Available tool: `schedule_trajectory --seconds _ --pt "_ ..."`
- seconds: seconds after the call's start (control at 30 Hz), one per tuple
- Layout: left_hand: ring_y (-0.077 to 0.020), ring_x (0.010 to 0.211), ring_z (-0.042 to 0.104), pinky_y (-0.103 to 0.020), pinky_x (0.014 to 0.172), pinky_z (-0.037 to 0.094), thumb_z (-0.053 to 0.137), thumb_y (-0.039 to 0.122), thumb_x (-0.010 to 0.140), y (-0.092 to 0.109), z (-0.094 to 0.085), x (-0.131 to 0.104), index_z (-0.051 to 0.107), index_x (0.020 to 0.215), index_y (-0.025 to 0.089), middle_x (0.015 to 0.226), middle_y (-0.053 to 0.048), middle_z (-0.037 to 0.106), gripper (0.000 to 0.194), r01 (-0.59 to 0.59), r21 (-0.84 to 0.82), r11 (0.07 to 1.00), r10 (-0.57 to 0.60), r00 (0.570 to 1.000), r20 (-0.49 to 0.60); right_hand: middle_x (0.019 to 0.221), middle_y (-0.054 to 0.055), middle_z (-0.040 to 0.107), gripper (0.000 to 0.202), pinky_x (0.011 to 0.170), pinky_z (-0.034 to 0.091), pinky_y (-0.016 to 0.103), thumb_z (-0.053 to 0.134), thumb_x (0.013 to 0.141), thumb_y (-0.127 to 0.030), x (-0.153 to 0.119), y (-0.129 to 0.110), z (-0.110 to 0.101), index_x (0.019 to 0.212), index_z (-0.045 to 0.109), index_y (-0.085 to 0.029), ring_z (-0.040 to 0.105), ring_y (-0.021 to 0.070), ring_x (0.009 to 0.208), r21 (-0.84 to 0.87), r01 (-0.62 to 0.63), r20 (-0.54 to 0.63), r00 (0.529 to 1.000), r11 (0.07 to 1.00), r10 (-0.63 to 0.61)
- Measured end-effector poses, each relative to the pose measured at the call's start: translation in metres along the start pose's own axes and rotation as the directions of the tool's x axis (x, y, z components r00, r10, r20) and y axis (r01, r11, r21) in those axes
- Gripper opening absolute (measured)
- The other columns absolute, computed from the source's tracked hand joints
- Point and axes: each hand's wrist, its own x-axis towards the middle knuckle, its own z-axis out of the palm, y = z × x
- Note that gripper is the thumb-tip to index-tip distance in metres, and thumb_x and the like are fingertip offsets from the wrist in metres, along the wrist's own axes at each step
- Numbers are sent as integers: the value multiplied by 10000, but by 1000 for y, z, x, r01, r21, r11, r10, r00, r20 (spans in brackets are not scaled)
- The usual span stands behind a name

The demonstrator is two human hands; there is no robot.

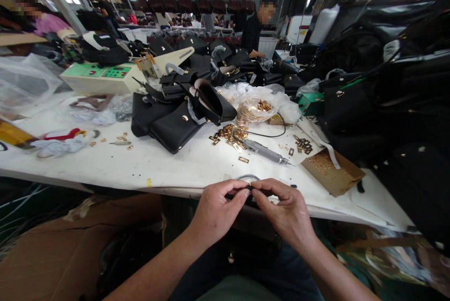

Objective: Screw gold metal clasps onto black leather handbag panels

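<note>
My left hand (217, 207) and my right hand (288, 209) meet at the table's front edge, thumbs and forefingers pinched together. Between the fingertips is the dark edge of a black handbag (242, 230), which hangs over my lap in shadow; a small gold fitting (231, 258) shows low on it. What exactly lies under the fingertips is mostly hidden. Just beyond my hands, a grey electric screwdriver (265, 151) lies with its bit to the right. A loose gold plate (243, 160) is near it, and a heap of gold fittings (230, 136) sits behind.
Black handbags (176, 125) are piled across the table (116, 165). At right are a cardboard box (344, 184) with tiny gold pieces and more dark bags (351, 109). A green-panelled machine (101, 76) stands at left. One person (251, 33) stands across the table.
</note>
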Motion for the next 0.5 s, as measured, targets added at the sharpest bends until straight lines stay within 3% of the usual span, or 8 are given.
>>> schedule_trajectory --seconds 0.2,0.33,0.5 --pt "-174 873 723 -258 864 555 666 253 865 4 2 4 785 1022 241 966 8 791 198 71 -47 996 -72 997 -33 863 -9 762 146 730 561 242 681 859 -159 2 2 7 928 780 -240 707 157 772 -7 6 -51 999 1000 -7" --pt "-163 876 725 -244 860 543 658 257 879 2 2 5 786 1020 259 971 25 790 190 70 -51 996 -70 997 -7 868 -8 755 181 743 560 241 643 866 -116 3 1 6 924 765 -237 710 151 790 -40 100 -38 994 994 -101" --pt "-162 940 724 -236 874 520 631 249 905 5 1 6 794 1009 276 981 37 787 195 47 -25 999 -47 999 26 866 -10 737 282 730 552 245 611 856 -72 4 1 2 1058 731 -227 693 137 761 -141 250 -1 968 958 -253"
